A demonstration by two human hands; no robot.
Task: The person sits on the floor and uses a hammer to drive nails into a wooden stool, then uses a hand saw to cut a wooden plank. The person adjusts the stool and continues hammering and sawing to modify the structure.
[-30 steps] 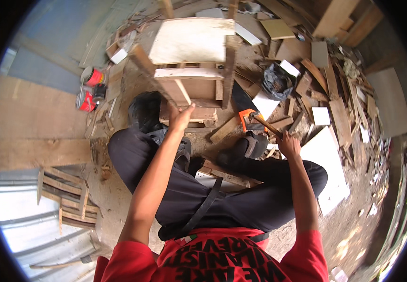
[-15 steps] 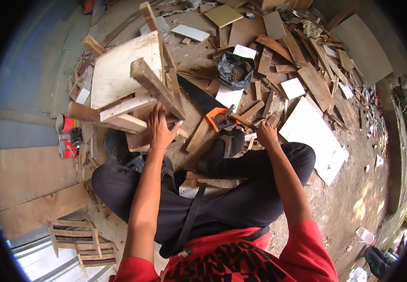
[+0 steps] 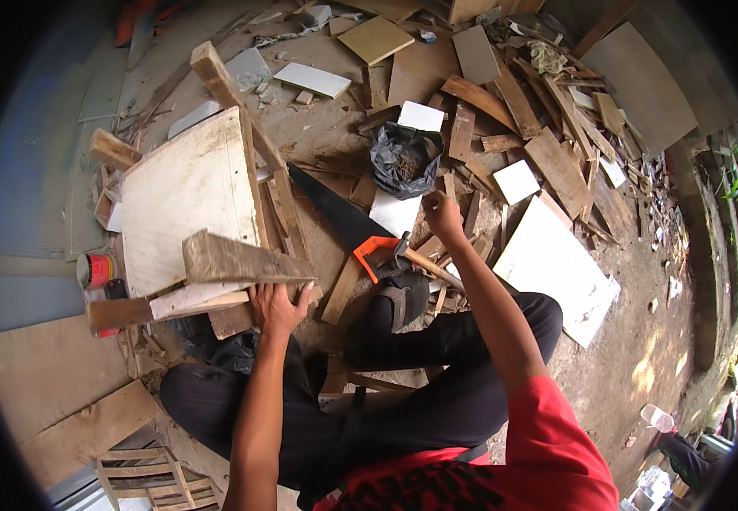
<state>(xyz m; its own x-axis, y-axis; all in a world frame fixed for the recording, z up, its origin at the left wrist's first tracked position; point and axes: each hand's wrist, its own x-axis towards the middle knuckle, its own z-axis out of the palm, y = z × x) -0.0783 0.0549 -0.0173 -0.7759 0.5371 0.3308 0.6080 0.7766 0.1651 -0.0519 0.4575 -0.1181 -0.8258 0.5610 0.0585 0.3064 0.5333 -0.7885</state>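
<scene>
On the left a wooden stool [image 3: 188, 196] with a pale panel and rough legs lies tipped over. My left hand [image 3: 277, 308] is closed on its lower near edge, fingers partly hidden by a leg. My right hand [image 3: 444, 217] is beside a black plastic bag [image 3: 406, 162] holding small brown pieces, probably nails. Its fingers are curled together, and whatever they hold is too small to make out. Below that hand, a hammer [image 3: 424, 262] with a wooden handle rests near my shoe. A handsaw [image 3: 335, 209] with an orange handle lies between stool and bag.
Wood offcuts [image 3: 556, 162] are piled at the far right. A large white board [image 3: 556, 272] lies right of my knee. Paint cans [image 3: 97, 271] stand left of the stool. A slatted wooden piece [image 3: 152, 477] sits at the lower left.
My right hand has let go of the hammer and moved up beside the black bag. The stool appears more to the left and lower, my left hand still on it.
</scene>
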